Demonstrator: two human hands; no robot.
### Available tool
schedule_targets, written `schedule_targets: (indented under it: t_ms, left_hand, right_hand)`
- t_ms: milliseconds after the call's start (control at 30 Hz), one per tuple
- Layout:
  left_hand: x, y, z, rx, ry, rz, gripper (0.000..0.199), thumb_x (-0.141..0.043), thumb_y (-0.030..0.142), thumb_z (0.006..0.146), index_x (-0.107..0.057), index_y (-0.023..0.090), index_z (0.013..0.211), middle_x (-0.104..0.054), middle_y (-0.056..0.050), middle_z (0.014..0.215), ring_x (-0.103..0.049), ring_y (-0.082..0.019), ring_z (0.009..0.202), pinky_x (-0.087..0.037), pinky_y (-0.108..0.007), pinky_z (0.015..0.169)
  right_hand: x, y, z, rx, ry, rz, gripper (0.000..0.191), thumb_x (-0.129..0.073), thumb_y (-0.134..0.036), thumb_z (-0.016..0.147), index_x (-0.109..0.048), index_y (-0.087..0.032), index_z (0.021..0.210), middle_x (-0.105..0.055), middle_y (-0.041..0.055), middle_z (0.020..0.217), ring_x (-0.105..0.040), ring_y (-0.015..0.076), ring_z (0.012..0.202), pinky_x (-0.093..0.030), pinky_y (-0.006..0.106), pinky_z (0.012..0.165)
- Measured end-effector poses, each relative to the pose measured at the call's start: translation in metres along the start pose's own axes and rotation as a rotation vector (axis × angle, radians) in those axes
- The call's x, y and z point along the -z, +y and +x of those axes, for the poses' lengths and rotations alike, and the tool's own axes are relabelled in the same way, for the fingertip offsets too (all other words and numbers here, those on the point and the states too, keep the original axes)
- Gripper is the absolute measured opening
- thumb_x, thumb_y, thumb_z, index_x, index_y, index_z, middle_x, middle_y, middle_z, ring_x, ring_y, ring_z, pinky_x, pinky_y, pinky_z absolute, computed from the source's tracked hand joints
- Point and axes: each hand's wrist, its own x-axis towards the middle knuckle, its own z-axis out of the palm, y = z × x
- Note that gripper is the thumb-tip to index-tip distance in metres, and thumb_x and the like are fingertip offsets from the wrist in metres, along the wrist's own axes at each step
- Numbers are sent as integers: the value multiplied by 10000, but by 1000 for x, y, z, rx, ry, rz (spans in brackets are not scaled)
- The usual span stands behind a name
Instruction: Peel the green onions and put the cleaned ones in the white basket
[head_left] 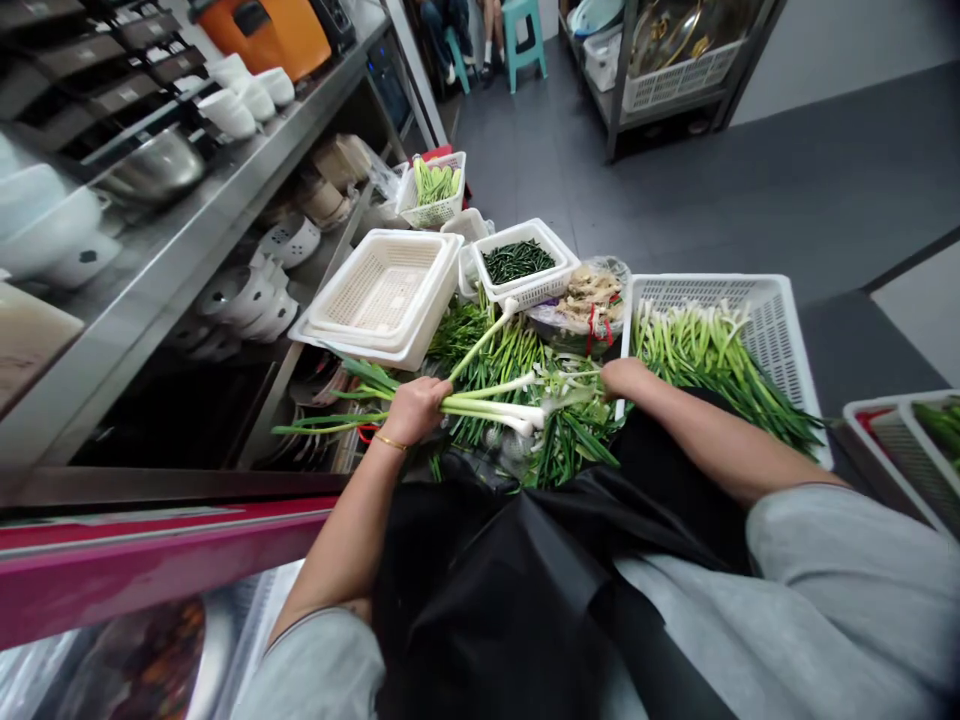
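My left hand (418,408) is closed around several green onions (491,405), white ends pointing right and leaves trailing left. One stalk angles up toward the chilies' basket. My right hand (624,380) is at the right of the white ends, its fingers curled on a thin pale strand that stretches left, blurred. Beneath both hands lies a heap of green onions and loose leaves (577,437). Right of my right hand, a white basket (806,385) holds green onions laid side by side (697,350), white ends away from me.
Empty white baskets (375,285) are stacked ahead left. Beyond the heap are a basket of green chilies (517,260) and a plastic-lined bowl of pale pieces (592,295). A steel shelf (217,170) runs along the left. A seated person's legs (491,35) show far ahead, near a teal stool (523,40).
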Motion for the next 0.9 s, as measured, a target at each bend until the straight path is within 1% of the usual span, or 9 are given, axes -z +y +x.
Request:
schedule_targets:
  t_ms: [33,100,200,267,367,500,633,733,900]
  left_hand:
    - [0,5,1,-22,8,-5,108,-519,113,760,-609,173,763,-597,-70,700,-527,-198,698,-335,-293,588]
    - [2,17,4,-81,25,-10,125,-502,110,784,-610,168,760,-588,-75,698,-512,-197,694,-341,-298,601]
    - [5,32,7,-182,40,13,163,-467,122,832,-611,164,769,-567,-74,690,-493,-191,684,-347,-305,620]
    - [7,39,7,-237,43,36,196,-436,137,867,-611,167,784,-555,-70,687,-487,-188,688,-352,-309,635]
    - [10,44,6,-273,28,14,213,-414,154,893,-608,171,804,-554,-73,703,-485,-191,702,-360,-315,651]
    - [8,36,8,-245,-26,-95,167,-454,140,860,-605,170,795,-554,-76,712,-492,-191,710,-373,-312,659]
    - [1,8,4,-106,-59,-153,79,-544,135,753,-612,173,768,-584,-67,720,-518,-192,715,-374,-285,629]
    - [-5,-12,-3,-7,-61,-150,71,-560,155,714,-612,180,755,-608,-63,723,-543,-194,720,-372,-272,616]
    - [-21,-30,-12,52,-78,-123,123,-537,157,698,-623,183,782,-636,-69,746,-572,-200,734,-372,-262,614]
  right_hand:
    - [-16,-6,8,2,-4,-4,418,-682,-314,766,-492,-177,420,-322,-76,314,-340,80,347,-365,176,387]
    - [-48,-26,20,-30,-112,84,424,-675,-443,780,-561,-147,499,-437,-26,350,-377,72,333,-350,185,370]
    - [-93,-61,27,-73,-278,353,526,-565,-615,802,-618,-112,655,-511,-1,413,-432,64,327,-326,169,328]
    - [-112,-75,27,-84,-311,488,489,-647,-579,752,-568,-116,618,-434,-37,363,-426,63,310,-314,161,307]
    - [-121,-76,25,-104,-395,570,421,-739,-475,687,-516,-131,591,-393,-65,349,-449,82,310,-341,172,299]
    - [-106,-63,18,-39,-503,595,354,-748,-395,667,-519,-130,614,-444,-56,389,-445,77,320,-375,178,317]
    - [-64,-55,-8,50,-531,666,356,-690,-383,694,-435,-166,571,-313,-87,376,-298,44,293,-307,167,295]
    - [-27,-45,-36,116,-464,694,379,-581,-421,771,-370,-199,549,-252,-75,398,-292,59,305,-295,184,302]
    - [16,-15,-84,10,-192,637,470,-261,-501,917,-263,-233,531,-195,-66,369,-210,44,272,-274,167,313]
